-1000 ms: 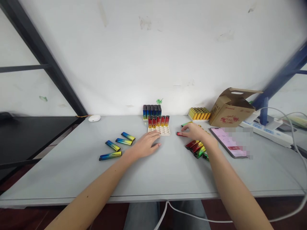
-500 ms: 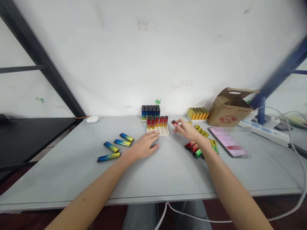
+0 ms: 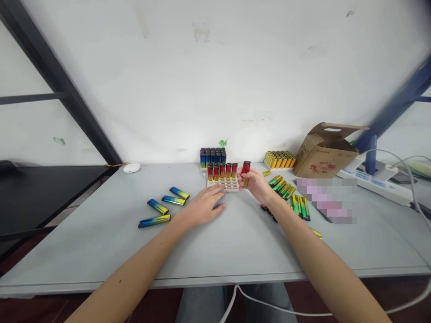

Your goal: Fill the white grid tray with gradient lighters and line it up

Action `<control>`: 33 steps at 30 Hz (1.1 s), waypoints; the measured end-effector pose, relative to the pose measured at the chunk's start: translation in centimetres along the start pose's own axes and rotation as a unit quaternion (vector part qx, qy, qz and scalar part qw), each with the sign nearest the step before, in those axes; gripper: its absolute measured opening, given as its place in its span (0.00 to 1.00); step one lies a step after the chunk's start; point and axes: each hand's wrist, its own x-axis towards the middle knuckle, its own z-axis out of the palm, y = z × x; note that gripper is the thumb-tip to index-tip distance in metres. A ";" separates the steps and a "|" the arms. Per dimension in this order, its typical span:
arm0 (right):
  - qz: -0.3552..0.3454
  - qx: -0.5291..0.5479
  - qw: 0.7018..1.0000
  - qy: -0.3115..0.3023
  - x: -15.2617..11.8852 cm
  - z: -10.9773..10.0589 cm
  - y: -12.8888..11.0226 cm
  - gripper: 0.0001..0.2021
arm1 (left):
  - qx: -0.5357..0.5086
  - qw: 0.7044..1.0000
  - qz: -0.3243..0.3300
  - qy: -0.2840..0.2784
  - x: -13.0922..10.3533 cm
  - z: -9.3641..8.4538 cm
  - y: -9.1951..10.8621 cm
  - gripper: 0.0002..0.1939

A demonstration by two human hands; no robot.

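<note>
My right hand (image 3: 255, 183) pinches a red-and-yellow lighter (image 3: 246, 168), held upright just right of a white tray (image 3: 232, 188) with rows of holes. Several red-and-yellow lighters (image 3: 222, 171) stand in the tray's back part, while holes show at its front. Flat on the table, fingers stretched out, my left hand (image 3: 206, 205) touches the tray's front left edge with its fingertips. To its left lie several blue-and-yellow lighters (image 3: 174, 200). Beside my right forearm are several green-and-yellow lighters (image 3: 301, 206), and dark ends of others are partly hidden under that arm.
Behind the tray stands a block of blue lighters (image 3: 213, 158). Farther right are a tray of yellow lighters (image 3: 280, 159), an open cardboard box (image 3: 325, 154), a blurred pink-screened device (image 3: 325, 202) and a white power strip (image 3: 379, 180). A white case (image 3: 131, 168) lies back left.
My right hand has turned the red-and-yellow lighter upright and brought it left, close to the tray's right side. My left hand stays at the tray's front edge. The view has shifted slightly.
</note>
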 end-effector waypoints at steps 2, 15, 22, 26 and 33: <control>0.026 0.025 0.999 -0.007 -0.1 0.3 -0.1 0.09 | -0.007 1.000 -0.002 -0.002 0.0 0.0 0.0 0.20; 0.080 0.060 0.995 0.030 0.4 0.6 0.1 0.27 | 0.001 1.000 0.003 0.004 0.0 0.0 0.1 0.20; 0.031 -0.014 0.999 0.005 0.1 1.2 0.4 0.23 | -0.032 0.998 -0.017 0.044 -0.1 0.4 0.3 0.18; -0.004 -0.054 0.999 0.000 0.0 1.7 0.7 0.17 | -0.119 0.985 -0.057 0.111 0.2 0.1 0.8 0.18; -0.068 -0.092 0.993 -0.014 -0.7 2.8 1.2 0.13 | -0.319 0.933 -0.103 0.134 0.6 -0.8 2.1 0.19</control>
